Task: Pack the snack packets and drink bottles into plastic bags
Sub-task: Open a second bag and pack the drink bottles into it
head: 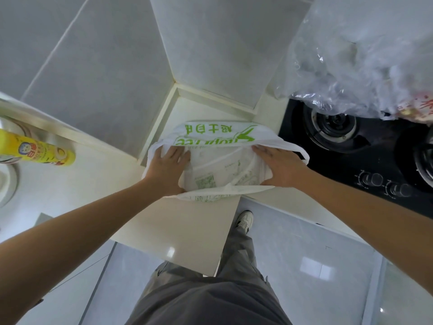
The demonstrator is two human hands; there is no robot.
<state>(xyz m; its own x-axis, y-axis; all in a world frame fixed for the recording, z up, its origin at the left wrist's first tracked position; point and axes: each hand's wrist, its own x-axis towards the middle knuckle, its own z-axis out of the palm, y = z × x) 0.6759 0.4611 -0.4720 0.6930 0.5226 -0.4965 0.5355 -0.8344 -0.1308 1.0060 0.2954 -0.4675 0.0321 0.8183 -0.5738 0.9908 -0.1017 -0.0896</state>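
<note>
Fingers (174, 152) of the left hand (167, 170) lie fairly straight, pushed in at the left side of the white plastic bag (218, 165); the thumb cannot be seen, so whether they pinch the film I cannot tell. Right hand (280, 166) has its fingers tucked into the bag's right side, with bunched film gathered under the palm. It looks to be gripping that edge, though the fingertips are hidden in the folds.

Surroundings, largest first:
- Grey tiled wall (105, 55) forms a corner behind the bag.
- Cream countertop (178, 221) carries the bag, which sits close against the wall corner, mouth toward the person, spread between the two hands. Green lettering shows on its far panel.
- Black gas hob (351, 156) lies just right of the bag, touching or nearly touching the right handle loop. Two control knobs (384, 184) sit at its near edge.
- Clear crumpled plastic bag (356, 66) hangs above the hob at upper right, with a red-printed packet (419, 109) partly visible inside; contents are otherwise too blurred to read.
- Yellow canister (39, 150) lies on its side at far left, well apart from the white bag.
</note>
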